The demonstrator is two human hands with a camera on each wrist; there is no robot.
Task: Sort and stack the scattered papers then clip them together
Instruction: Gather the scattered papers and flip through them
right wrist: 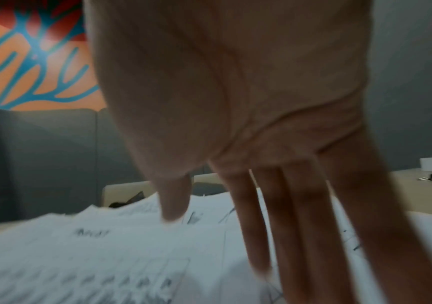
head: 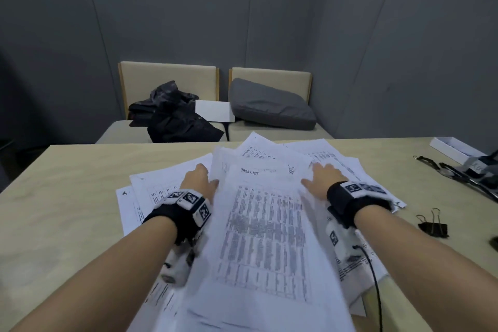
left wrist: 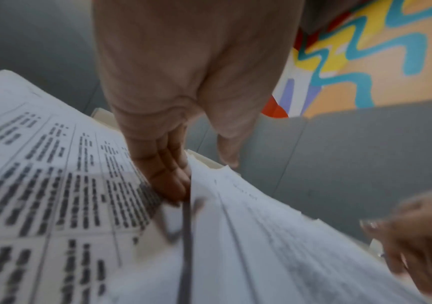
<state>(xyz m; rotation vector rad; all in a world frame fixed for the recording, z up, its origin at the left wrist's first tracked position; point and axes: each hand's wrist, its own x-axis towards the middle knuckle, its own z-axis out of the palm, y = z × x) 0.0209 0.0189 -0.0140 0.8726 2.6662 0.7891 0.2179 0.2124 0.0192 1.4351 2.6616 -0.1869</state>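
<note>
Several printed white papers point(head: 264, 224) lie fanned in a loose pile on the pale wooden table point(head: 67, 183); the top sheet carries a handwritten heading and a table of text. My left hand point(head: 199, 179) lies with straight fingers point(left wrist: 167, 179) against the pile's left side, thumb over the edge of the upper sheets point(left wrist: 248, 236). My right hand point(head: 322, 176) rests flat on the pile's right side, its fingers point(right wrist: 300, 226) straight and spread over the paper point(right wrist: 92, 257). A black binder clip point(head: 432, 225) lies on the table right of the pile, apart from both hands.
A white box point(head: 455, 151) and black straps or cables point(head: 458, 172) lie at the table's far right. Behind the table stands a bench with dark clothes point(head: 175, 116), a small white box point(head: 214, 110) and a grey cushion point(head: 269, 105). Grey walls close the booth.
</note>
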